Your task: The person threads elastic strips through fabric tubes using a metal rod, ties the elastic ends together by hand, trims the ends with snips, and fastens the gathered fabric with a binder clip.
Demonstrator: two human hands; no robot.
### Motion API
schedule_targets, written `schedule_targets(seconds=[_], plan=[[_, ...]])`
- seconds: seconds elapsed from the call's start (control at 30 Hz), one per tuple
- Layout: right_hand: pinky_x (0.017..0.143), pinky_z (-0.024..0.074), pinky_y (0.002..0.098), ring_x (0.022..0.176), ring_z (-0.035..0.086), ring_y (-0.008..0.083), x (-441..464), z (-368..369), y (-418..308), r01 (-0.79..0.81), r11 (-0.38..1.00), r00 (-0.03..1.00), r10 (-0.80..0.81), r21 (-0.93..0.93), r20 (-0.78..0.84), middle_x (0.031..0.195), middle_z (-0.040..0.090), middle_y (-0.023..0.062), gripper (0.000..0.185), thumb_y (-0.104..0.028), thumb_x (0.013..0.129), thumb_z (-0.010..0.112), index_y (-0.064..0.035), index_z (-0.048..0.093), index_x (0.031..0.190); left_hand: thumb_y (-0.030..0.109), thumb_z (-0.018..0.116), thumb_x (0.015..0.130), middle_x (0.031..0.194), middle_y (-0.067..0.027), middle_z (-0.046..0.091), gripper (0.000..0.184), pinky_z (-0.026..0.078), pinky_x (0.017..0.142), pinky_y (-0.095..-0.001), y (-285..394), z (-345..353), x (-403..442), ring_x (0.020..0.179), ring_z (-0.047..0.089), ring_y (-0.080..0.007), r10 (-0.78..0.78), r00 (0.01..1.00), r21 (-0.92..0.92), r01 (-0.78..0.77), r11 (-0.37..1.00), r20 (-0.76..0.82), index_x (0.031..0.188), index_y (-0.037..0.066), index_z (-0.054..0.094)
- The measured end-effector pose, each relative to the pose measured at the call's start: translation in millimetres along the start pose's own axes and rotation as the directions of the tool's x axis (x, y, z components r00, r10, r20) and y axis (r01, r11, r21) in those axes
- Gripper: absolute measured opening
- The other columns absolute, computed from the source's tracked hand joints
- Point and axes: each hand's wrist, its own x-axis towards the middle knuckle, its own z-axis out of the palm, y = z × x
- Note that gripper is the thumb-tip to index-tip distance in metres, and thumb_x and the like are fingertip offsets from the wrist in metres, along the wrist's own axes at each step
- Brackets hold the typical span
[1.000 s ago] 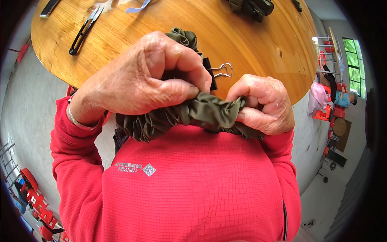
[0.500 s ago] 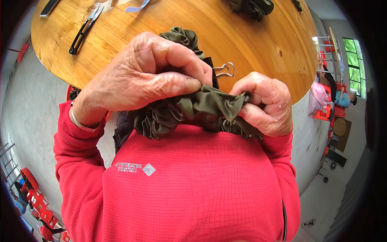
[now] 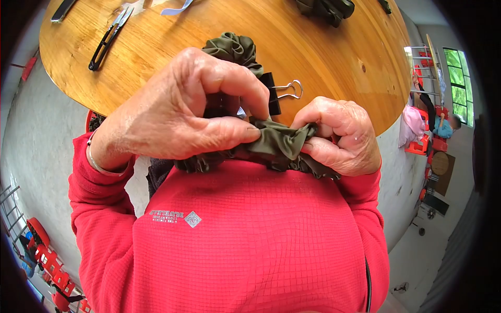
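Observation:
A ruffled dark green satin scrunchie (image 3: pixel 279 143) is stretched between my hands, close against the red top. My left hand (image 3: pixel 182 112) has its thumb on the fabric's upper edge, with the index finger curled above it. A small pale glint shows behind those fingers, too little to identify. At the other end, my right hand (image 3: pixel 342 135) pinches a fold of the satin between thumb and bent fingers. Just beyond, a black binder clip (image 3: pixel 271 94) with wire handles sits at the table's near edge, beside another gathered green bunch (image 3: pixel 232 49) partly covered by my left hand.
On the round wooden table (image 3: pixel 172 34) lie black-handled thread snips (image 3: pixel 109 39), a pale ribbon strip (image 3: pixel 177 8) and more dark green fabric (image 3: pixel 326 10). A red basket (image 3: pixel 93 120) is below the table's left edge. Red stools (image 3: pixel 417 146) and a person in blue (image 3: pixel 443 128) are far right.
My left hand has lowered slightly, its index finger lifting apart from the thumb. My right hand has shifted a little left along the fabric. More of the binder clip now shows.

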Motion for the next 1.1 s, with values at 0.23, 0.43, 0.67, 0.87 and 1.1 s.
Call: schedule_targets(seconds=[0.23,0.43,0.67,0.87,1.1], plan=[[0.045,0.0378,0.0278,0.044,0.049,0.0178,4.0,6.3,-3.2,0.027,0.999,1.000,-0.026,-0.027,0.014,0.053,0.047,0.0056,0.019,0.000,0.073,0.063,-0.0037,0.057,0.091,-0.008,0.065,0.067,0.081,-0.0096,0.063,0.015,0.047,0.069,-0.0279,-2.3,6.3,4.8,0.074,0.060,-0.0179,0.089,0.996,0.073,-0.091,0.993,0.023,0.079,0.000,0.063],[0.048,0.0405,0.0273,0.048,0.054,0.0177,5.6,7.5,-1.9,0.033,0.999,0.999,-0.032,0.036,-0.020,0.056,0.051,0.0057,0.019,0.001,0.074,0.062,-0.0030,0.056,0.092,-0.005,0.067,0.067,0.082,-0.0103,0.062,0.015,0.048,0.067,-0.0272,-2.4,9.2,0.0,0.072,0.060,-0.0194,0.104,0.991,0.044,-0.101,0.994,-0.085,0.080,0.000,0.062],[0.048,0.0412,0.0272,0.050,0.055,0.0168,8.5,3.2,-3.9,-0.007,1.000,0.998,0.006,0.013,0.060,0.059,0.053,0.0071,0.018,-0.001,0.075,0.063,-0.0029,0.056,0.092,-0.002,0.069,0.069,0.084,-0.0102,0.061,0.018,0.048,0.065,-0.0283,0.4,2.9,-8.3,0.072,0.060,-0.0215,0.183,0.983,0.285,-0.172,0.943,-0.015,0.086,0.002,0.062],[0.049,0.0427,0.0295,0.050,0.056,0.0176,9.8,1.2,-3.4,-0.002,1.000,0.992,0.000,0.018,0.123,0.061,0.054,0.0082,0.017,-0.002,0.076,0.062,-0.0028,0.055,0.092,-0.006,0.067,0.070,0.085,-0.0102,0.061,0.018,0.047,0.062,-0.0298,-1.0,4.8,-7.6,0.072,0.060,-0.0215,0.178,0.984,0.264,-0.176,0.948,0.017,0.085,0.000,0.061],[0.053,0.0441,0.0327,0.056,0.056,0.0262,16.0,11.3,-0.5,0.030,0.999,0.996,-0.028,-0.020,0.085,0.065,0.055,0.0111,0.017,-0.001,0.077,0.061,-0.0029,0.054,0.092,-0.007,0.063,0.071,0.087,-0.0133,0.061,0.018,0.048,0.064,-0.0331,-8.1,8.0,-5.1,0.075,0.060,-0.0279,0.200,0.979,0.310,-0.200,0.929,0.035,0.087,0.000,0.060]])
